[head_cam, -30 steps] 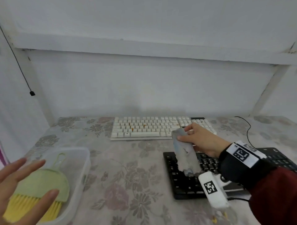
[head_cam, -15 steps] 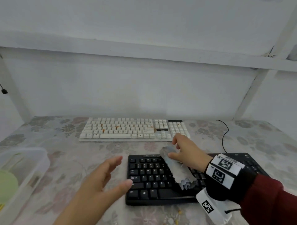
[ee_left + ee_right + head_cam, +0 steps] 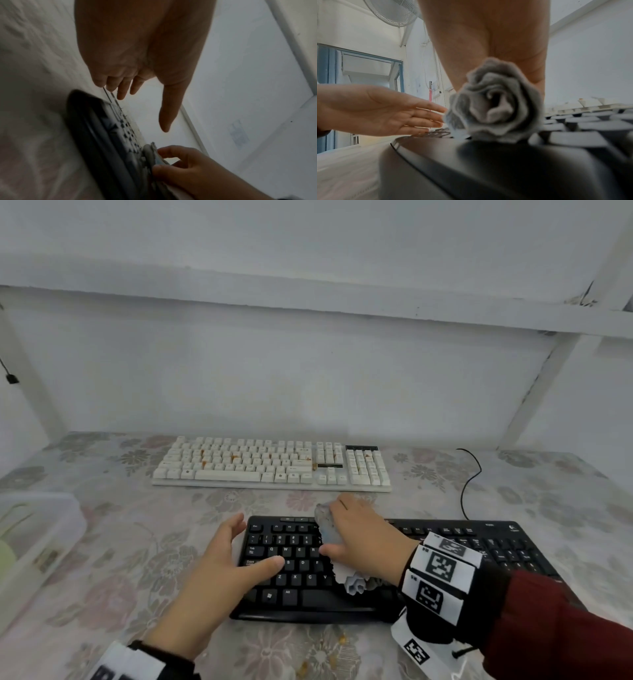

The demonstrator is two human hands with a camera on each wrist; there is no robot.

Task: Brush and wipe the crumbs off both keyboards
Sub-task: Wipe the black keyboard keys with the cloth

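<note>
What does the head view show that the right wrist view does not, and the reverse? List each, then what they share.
Head view only: the white keyboard with orange crumbs on its keys, a clear plastic container at the table's left edge, and both wrist bands.
Right wrist view only: a wall fan, a blue-framed opening, and the cloth's rolled end.
Both: the black keyboard, the right hand gripping the grey cloth, and the left hand open beside it.

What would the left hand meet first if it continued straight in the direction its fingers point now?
Most likely the rolled grey cloth that the right hand grips on the black keyboard. The open left hand points at it from the keyboard's left end; its height above the keys is unclear.
</note>
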